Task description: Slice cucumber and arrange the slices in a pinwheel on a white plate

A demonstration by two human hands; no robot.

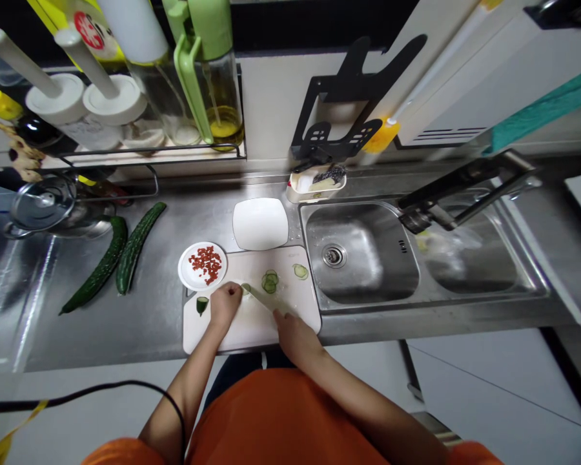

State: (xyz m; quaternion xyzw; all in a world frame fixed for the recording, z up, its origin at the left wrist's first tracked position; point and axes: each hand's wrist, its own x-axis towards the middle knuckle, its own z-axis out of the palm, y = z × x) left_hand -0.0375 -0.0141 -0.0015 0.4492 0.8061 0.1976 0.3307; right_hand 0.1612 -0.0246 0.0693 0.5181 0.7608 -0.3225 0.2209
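My left hand (225, 302) is curled over a short piece of cucumber (245, 289) on the white cutting board (252, 329). My right hand (293, 332) grips a knife (266, 298) whose blade angles up to the cucumber piece. Several thin cucumber slices (270, 280) lie on the board beyond the blade, and one more slice (300, 271) sits near the board's right corner. A cut cucumber end (202, 304) lies at the board's left edge.
A small white plate of red bits (203, 265) and an empty white square dish (260, 223) sit behind the board. Two whole cucumbers (119, 258) lie to the left. A double sink (368, 255) with tap (459, 187) is on the right. Bottles stand on a rack (150, 152) behind.
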